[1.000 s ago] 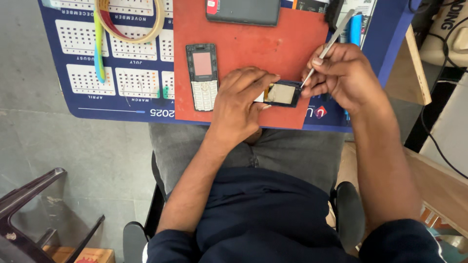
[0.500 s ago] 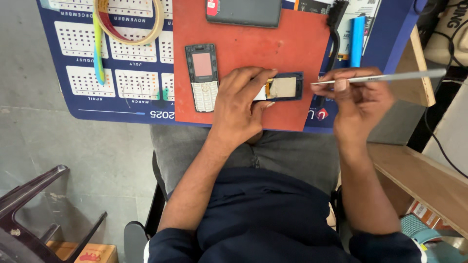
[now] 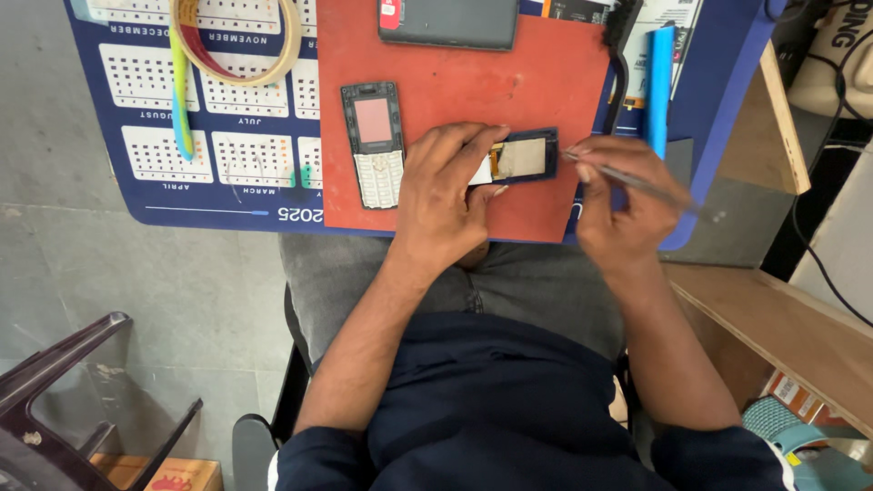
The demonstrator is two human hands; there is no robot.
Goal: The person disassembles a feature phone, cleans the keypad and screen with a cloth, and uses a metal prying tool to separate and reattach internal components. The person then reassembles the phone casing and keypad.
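My left hand point(image 3: 447, 188) presses down on an opened phone body point(image 3: 525, 156) that lies on an orange work mat point(image 3: 473, 100). Its fingers cover the body's left end; a small screen shows on the free part. My right hand point(image 3: 623, 195) grips a thin metal tool point(image 3: 637, 182), whose tip points left at the body's right end. A keypad phone front cover point(image 3: 374, 144) with a pink window lies on the mat just left of my left hand.
A dark phone point(image 3: 447, 23) rests at the mat's top edge. A roll of tape point(image 3: 238, 41) and a green-yellow tool point(image 3: 181, 95) lie on the blue calendar desk pad point(image 3: 200, 155). A blue tool point(image 3: 658, 86) is at right. Wooden shelf point(image 3: 782, 309) right, chair point(image 3: 55, 382) lower left.
My right hand swung the metal tool out to the right and has now brought it back, tip toward the phone body's right end. My left hand stayed on the body.
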